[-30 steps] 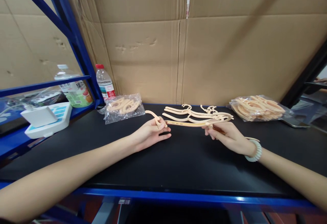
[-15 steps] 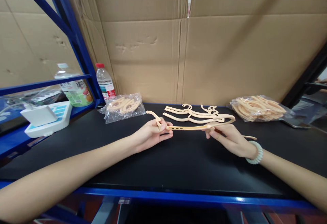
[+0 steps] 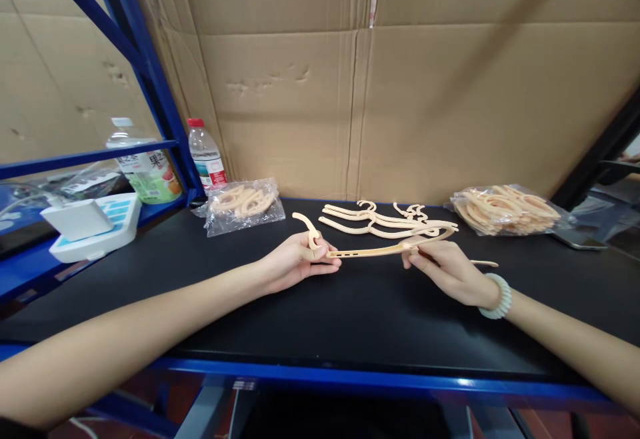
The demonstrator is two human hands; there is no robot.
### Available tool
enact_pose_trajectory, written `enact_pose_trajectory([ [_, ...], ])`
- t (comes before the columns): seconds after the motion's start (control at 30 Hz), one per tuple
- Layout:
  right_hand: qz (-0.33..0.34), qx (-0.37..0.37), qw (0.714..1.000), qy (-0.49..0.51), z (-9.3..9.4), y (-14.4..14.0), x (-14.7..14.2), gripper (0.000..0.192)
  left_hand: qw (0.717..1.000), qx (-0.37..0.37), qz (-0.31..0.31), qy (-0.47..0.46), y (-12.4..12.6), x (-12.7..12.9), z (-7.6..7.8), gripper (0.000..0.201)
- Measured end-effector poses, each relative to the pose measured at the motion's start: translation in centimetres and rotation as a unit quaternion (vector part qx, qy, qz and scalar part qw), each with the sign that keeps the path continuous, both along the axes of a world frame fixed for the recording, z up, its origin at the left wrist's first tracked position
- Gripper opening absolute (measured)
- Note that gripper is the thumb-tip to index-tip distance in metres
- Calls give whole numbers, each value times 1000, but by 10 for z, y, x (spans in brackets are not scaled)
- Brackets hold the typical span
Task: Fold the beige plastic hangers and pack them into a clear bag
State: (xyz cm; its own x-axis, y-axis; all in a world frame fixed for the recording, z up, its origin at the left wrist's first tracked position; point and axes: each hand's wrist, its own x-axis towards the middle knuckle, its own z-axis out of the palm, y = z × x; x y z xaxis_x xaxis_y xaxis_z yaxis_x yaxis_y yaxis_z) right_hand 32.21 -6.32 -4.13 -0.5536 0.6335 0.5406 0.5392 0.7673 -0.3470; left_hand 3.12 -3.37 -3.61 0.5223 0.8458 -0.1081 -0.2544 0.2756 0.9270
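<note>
A cream plastic folding clothes hanger point(image 3: 370, 253), with small slots along its bar, is stretched between my hands above the black tabletop. My left hand point(image 3: 293, 264) pinches its left part between thumb and fingers, where a curved piece rises past the thumb. Closed around the other part, my right hand point(image 3: 453, 275) grips near where the bar meets a curved arm. That arm loops up and back over the right knuckles. A thin end shows beyond the right hand. Just behind lie several similar hangers point(image 3: 350, 229) in a loose row, partly hidden by the held one.
Clear plastic bags of cream hangers lie at the back left point(image 3: 245, 204) and back right point(image 3: 507, 211). A phone point(image 3: 583, 240) is beside the right bag. Two bottles point(image 3: 207, 159), a white power strip point(image 3: 131, 222) and a blue frame stand left. Cardboard point(image 3: 280, 112) walls the back.
The curved piece at my left hand has shifted slightly right, and the loop over my right hand sits a little further left. Both hands keep their grip; the view has tilted slightly.
</note>
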Motion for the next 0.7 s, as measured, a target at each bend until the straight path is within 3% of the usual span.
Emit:
enact_pose_trajectory([
  [0.2,5,-16,1000,9,-3,-1,-1,26,1000,4,14,25,-1,2,-1,16],
  [0.43,6,-26,1000,11,-5,-5,-6,27,997,24,72,31,-9,6,1,23],
  [0.7,-22,-69,995,64,-6,-7,-12,17,992,72,104,27,-7,6,-4,20],
])
